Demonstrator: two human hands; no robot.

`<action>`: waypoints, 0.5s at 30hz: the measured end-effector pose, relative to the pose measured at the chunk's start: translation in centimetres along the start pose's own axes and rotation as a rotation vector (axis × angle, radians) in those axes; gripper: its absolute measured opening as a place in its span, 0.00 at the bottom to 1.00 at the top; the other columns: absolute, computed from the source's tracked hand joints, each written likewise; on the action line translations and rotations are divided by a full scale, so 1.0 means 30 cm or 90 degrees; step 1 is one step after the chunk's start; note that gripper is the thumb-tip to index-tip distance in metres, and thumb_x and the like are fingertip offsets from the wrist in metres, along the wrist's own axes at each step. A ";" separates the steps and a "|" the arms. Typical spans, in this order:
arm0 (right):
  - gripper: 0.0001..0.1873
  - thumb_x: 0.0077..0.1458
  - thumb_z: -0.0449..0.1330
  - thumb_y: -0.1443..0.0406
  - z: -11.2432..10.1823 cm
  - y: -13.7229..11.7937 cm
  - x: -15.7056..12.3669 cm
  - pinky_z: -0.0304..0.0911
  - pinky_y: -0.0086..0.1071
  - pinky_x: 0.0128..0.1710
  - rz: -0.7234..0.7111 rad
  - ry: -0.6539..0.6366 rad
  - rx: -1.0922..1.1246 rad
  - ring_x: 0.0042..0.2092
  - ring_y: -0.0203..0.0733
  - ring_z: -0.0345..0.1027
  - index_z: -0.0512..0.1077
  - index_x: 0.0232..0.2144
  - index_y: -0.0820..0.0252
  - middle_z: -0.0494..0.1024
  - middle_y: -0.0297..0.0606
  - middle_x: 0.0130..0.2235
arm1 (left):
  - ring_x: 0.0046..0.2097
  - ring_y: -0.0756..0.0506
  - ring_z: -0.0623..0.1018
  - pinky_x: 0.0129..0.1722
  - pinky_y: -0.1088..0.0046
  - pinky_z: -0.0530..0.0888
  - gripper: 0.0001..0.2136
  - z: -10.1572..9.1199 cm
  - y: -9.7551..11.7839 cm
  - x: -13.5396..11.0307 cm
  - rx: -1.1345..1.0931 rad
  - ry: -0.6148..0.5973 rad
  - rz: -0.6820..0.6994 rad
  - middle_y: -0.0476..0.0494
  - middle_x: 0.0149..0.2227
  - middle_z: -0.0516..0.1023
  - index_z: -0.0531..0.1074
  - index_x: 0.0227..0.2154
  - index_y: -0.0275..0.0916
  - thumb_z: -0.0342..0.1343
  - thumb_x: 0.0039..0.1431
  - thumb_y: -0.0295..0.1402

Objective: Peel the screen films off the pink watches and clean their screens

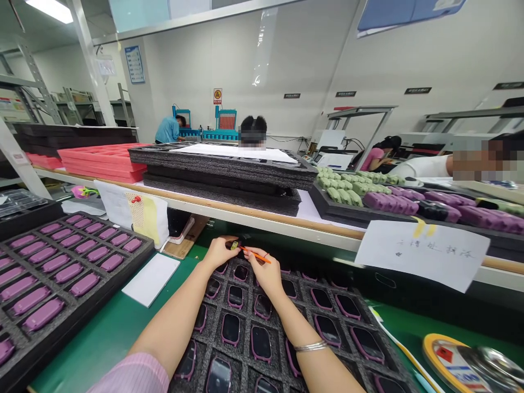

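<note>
Over the far part of a black foam tray [241,349], my two hands are close together. My left hand [219,254] pinches a small yellow-green piece [234,245] with a dark edge; its exact kind is too small to tell. My right hand [266,274] grips a thin orange pen-like tool [258,256], its tip pointing left toward that piece. Whether the tip touches it I cannot tell. Beneath my arms the tray's pockets hold several purple smartwatch bodies, such as one watch body [231,328], with dark screens facing up.
At left, another foam tray [141,256] holds several purple pieces, beside a white pad [150,279]. A shelf edge [229,215] crosses ahead, carrying foam trays [221,169] and green and purple pieces. A round tin [458,363] and a cable [403,349] lie at right. People work beyond.
</note>
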State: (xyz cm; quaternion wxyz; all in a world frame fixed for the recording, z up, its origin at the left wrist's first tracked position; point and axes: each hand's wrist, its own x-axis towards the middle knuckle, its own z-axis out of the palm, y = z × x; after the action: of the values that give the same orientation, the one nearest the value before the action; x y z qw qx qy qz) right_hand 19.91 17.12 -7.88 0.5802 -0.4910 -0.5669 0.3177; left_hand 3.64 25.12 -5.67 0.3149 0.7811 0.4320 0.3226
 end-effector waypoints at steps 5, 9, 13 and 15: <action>0.13 0.65 0.60 0.58 -0.003 0.005 -0.002 0.72 0.44 0.48 -0.005 0.006 -0.020 0.45 0.43 0.75 0.75 0.45 0.62 0.79 0.40 0.45 | 0.49 0.43 0.78 0.49 0.58 0.77 0.14 -0.009 0.005 -0.003 0.024 -0.010 0.007 0.40 0.51 0.75 0.72 0.50 0.37 0.57 0.66 0.39; 0.13 0.65 0.60 0.58 -0.003 0.011 -0.003 0.72 0.44 0.47 0.002 -0.001 -0.024 0.44 0.43 0.75 0.74 0.46 0.61 0.79 0.40 0.45 | 0.48 0.43 0.78 0.49 0.58 0.77 0.14 -0.012 0.007 -0.006 0.049 -0.014 0.005 0.40 0.51 0.75 0.72 0.51 0.37 0.57 0.66 0.39; 0.14 0.65 0.60 0.58 0.000 0.011 -0.003 0.73 0.43 0.46 0.009 -0.012 -0.022 0.44 0.42 0.76 0.74 0.47 0.62 0.79 0.40 0.45 | 0.48 0.43 0.78 0.48 0.59 0.78 0.15 -0.010 0.014 -0.009 0.086 -0.008 0.000 0.40 0.51 0.75 0.71 0.51 0.37 0.57 0.66 0.39; 0.14 0.66 0.59 0.58 0.002 0.009 -0.001 0.73 0.42 0.45 0.014 -0.015 -0.023 0.43 0.42 0.76 0.74 0.47 0.62 0.79 0.40 0.45 | 0.48 0.43 0.78 0.48 0.59 0.78 0.15 -0.006 0.021 -0.011 0.112 0.002 -0.002 0.40 0.51 0.75 0.71 0.51 0.37 0.56 0.67 0.39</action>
State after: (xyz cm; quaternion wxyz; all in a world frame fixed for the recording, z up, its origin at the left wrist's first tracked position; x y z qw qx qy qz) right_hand 19.91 17.18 -8.16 0.5609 -0.5043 -0.5736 0.3194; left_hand 3.65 24.60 -5.16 0.2446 0.8047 0.4602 0.2843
